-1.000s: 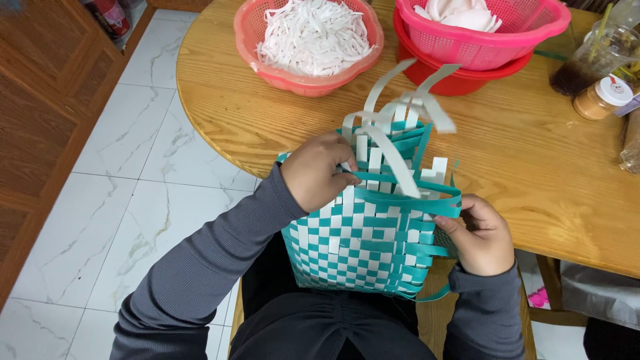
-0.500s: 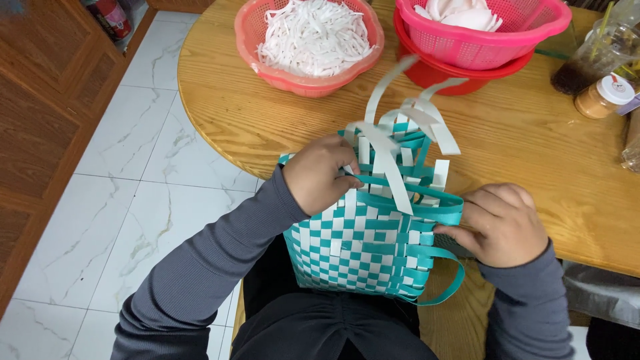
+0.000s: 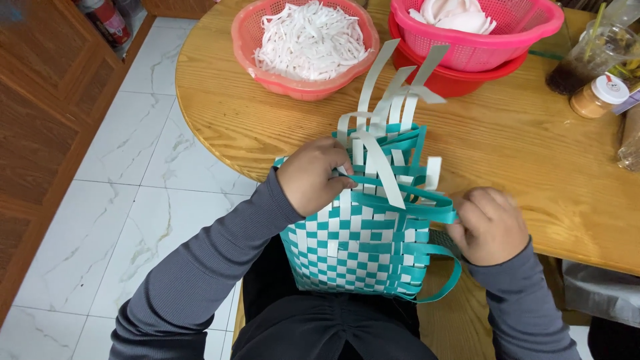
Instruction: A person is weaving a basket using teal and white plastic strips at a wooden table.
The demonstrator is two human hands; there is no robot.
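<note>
Basket (image 3: 363,250), half-woven, teal and white strips, sits on lap against edge of round wooden table (image 3: 520,153). Left hand (image 3: 313,177) clamps upper weave, fingers curled over strips near rim. Right hand (image 3: 492,225) clenched on teal strip (image 3: 407,200) at right side. Looks light, springy, slick plastic; loose white strip ends (image 3: 393,93) stand up, floppy. Best grip: woven body, not free ends.

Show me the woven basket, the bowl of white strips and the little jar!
woven basket (image 3: 363,250), head view, on its checked side.
bowl of white strips (image 3: 267,79), head view, on its rim.
little jar (image 3: 599,97), head view, on its lid.
</note>
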